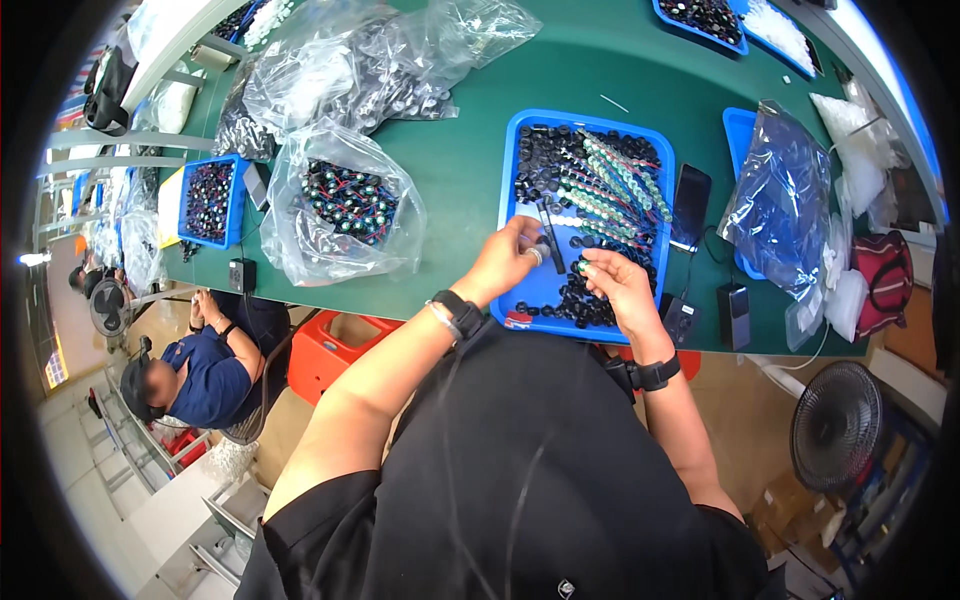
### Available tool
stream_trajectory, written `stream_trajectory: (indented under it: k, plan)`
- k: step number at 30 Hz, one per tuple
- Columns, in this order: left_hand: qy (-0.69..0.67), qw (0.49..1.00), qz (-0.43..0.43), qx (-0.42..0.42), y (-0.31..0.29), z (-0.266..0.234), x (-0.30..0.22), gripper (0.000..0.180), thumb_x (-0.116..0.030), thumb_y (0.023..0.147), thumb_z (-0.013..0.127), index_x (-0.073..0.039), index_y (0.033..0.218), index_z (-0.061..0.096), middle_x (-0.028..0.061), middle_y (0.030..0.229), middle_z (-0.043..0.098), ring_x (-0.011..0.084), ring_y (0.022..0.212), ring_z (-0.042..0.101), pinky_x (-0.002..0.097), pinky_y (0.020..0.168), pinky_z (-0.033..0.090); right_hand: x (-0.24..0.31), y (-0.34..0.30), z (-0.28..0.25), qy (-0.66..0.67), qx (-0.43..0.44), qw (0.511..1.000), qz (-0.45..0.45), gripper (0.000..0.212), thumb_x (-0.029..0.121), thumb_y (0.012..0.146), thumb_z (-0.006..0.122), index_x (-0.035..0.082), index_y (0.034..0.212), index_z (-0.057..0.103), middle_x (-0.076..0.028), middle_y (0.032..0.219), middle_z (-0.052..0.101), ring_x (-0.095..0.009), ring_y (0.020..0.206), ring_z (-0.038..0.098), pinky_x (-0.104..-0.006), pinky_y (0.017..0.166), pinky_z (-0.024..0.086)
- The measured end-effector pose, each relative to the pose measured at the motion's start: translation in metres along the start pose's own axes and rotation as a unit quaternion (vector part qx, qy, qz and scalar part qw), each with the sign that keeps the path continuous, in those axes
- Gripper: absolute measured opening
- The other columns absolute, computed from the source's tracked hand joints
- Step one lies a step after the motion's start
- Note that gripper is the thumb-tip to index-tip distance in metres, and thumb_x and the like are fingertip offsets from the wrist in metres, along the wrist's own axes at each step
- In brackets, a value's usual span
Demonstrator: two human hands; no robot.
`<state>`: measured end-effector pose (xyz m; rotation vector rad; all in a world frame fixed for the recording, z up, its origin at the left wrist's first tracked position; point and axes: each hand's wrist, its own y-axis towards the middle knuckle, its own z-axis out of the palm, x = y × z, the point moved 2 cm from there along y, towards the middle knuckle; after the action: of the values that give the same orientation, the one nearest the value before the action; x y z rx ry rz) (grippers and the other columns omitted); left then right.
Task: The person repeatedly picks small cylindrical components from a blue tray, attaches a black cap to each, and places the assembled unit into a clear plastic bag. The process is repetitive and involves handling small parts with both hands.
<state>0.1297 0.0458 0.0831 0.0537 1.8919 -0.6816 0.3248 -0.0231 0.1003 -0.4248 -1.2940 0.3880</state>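
Observation:
Both of my hands are over a blue tray [508, 200] of small parts. My left hand [508, 258] is closed, its fingertips against a slim black stick-like tool [554, 240]; a small dark round piece also shows at the fingers. My right hand [620, 282] pinches a small part with a green face [583, 266], mostly hidden by the fingers. Black round caps [585, 300] lie loose in the tray below the hands, with more at its far left. Rows of pale green round pieces on red and black wires [610, 185] fill the far right side.
Left of the tray stands an open clear bag [400, 235] of wired parts. Larger plastic bags [350, 75] lie behind it. A phone [690, 205], a small black box [733, 315] and a dark plastic bag [775, 200] are at right. Another person [215, 360] sits at left.

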Motion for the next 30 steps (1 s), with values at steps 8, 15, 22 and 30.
stream_trajectory:
  k: [8, 15, 22, 30]
  plan:
    - [-0.251, 0.961, -0.061, 0.099, -0.038, -0.025, -0.046, 0.033, 0.000, 0.081, 0.063, 0.004, 0.114, 0.057, 0.0076, 0.101, 0.062, 0.0121, 0.094, 0.058, 0.0257, 0.086, 0.048, 0.031, 0.007, 0.035, -0.024, 0.074, 0.996, -0.036, 0.012, 0.008, 0.089, 0.060, 0.003, 0.100, 0.063, 0.000, 0.085, 0.063, -0.006, 0.070, 0.055, -0.0194, 0.061, 0.042]
    - [-0.268, 0.960, -0.034, 0.070, -0.050, -0.034, -0.045, 0.043, 0.000, 0.082, 0.062, 0.005, 0.124, 0.052, 0.0071, 0.103, 0.062, 0.0115, 0.093, 0.059, 0.0263, 0.087, 0.048, 0.040, 0.012, 0.053, -0.059, 0.122, 0.989, -0.060, 0.012, 0.007, 0.088, 0.061, 0.003, 0.099, 0.064, 0.000, 0.086, 0.064, -0.006, 0.073, 0.055, -0.0205, 0.064, 0.044]
    - [-0.240, 0.968, -0.020, 0.077, -0.053, -0.040, -0.047, 0.044, -0.002, 0.083, 0.062, 0.003, 0.126, 0.052, 0.0063, 0.101, 0.062, 0.0099, 0.091, 0.057, 0.0245, 0.085, 0.047, 0.042, 0.015, 0.064, -0.078, 0.112, 0.988, -0.068, 0.011, 0.006, 0.088, 0.061, 0.003, 0.098, 0.063, 0.001, 0.084, 0.063, -0.005, 0.072, 0.054, -0.0196, 0.062, 0.042]
    - [-0.214, 0.975, -0.005, 0.062, -0.052, -0.038, -0.044, 0.043, -0.004, 0.083, 0.063, 0.001, 0.124, 0.055, 0.0045, 0.096, 0.062, 0.0092, 0.087, 0.057, 0.0245, 0.081, 0.047, 0.037, 0.018, 0.065, 0.007, 0.117, 0.993, -0.023, 0.011, 0.004, 0.086, 0.062, 0.004, 0.097, 0.062, 0.003, 0.077, 0.060, -0.002, 0.063, 0.048, -0.0169, 0.055, 0.037]
